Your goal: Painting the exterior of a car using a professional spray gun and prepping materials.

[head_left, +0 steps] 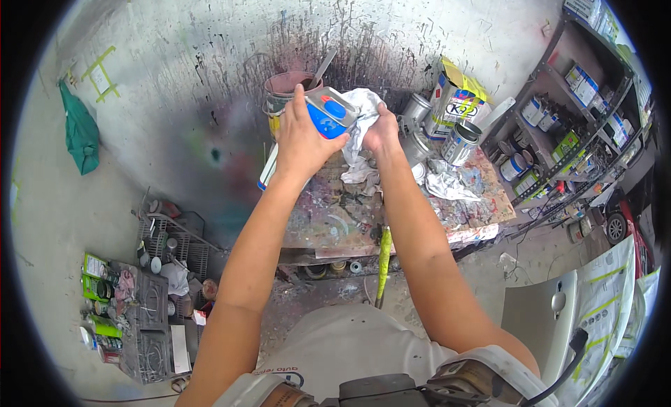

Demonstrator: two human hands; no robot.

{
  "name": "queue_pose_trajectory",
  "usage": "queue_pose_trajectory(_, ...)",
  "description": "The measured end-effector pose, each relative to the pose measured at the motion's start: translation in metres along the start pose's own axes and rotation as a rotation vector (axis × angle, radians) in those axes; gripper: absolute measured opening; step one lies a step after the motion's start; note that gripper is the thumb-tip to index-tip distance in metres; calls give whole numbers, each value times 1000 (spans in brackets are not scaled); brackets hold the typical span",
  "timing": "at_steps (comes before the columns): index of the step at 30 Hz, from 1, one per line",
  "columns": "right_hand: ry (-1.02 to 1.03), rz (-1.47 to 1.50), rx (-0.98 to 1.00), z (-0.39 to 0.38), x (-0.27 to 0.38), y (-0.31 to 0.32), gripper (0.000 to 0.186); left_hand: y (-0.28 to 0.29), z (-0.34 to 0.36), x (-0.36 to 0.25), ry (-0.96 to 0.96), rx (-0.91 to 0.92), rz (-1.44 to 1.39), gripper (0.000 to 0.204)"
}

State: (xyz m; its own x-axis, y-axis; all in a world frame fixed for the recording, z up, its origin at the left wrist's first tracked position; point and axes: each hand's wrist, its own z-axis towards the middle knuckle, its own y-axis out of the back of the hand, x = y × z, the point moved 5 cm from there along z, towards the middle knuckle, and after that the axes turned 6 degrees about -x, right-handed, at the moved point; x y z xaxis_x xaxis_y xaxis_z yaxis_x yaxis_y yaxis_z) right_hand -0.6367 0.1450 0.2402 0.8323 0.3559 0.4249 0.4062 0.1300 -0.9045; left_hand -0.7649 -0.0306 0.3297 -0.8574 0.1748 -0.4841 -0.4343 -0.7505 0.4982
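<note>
My left hand [302,145] is closed round a rectangular metal tin [331,112] with a blue label, held tilted above the workbench. A white and blue edge shows below the left wrist; I cannot tell whether it belongs to the same tin. In my right hand [384,131] is a crumpled white rag [361,110], which meets the tin's right end. Behind the left hand stands a reddish, paint-stained bucket [283,85] with a flat stick [323,66] leaning in it. The workbench [328,222] below is covered in paint stains.
Open paint cans [460,143] and a box with yellow tape [454,103] stand at the bench's right, beside a crumpled silvery sheet [451,182]. Shelves of cans [545,92] rise at far right. Black crates [150,309] sit lower left. A pale car door [542,302] stands lower right.
</note>
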Motion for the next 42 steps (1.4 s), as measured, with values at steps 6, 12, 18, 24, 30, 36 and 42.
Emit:
queue_pose_trajectory(6,101,105,-157,9,13,28,37,-18,1,-24,-32,43,70,119)
queue_pose_trajectory(12,109,140,-191,10,9,33,35,-15,-2,-29,-10,53,78,120)
queue_pose_trajectory(18,105,199,-218,11,8,37,35,-25,6,-25,-16,78,100,122)
queue_pose_trajectory(24,171,193,-315,4,16,51,35,-44,10,-29,-84,139,68,120)
queue_pose_trajectory(30,191,162,-320,8,24,69,31,-49,4,-46,-99,193,152,120)
queue_pose_trajectory(36,114,135,-209,0,15,34,29,-18,-10,-34,-60,47,79,119)
queue_pose_trajectory(42,-74,9,-68,-20,-4,-13,29,15,-49,-18,49,-187,15,118)
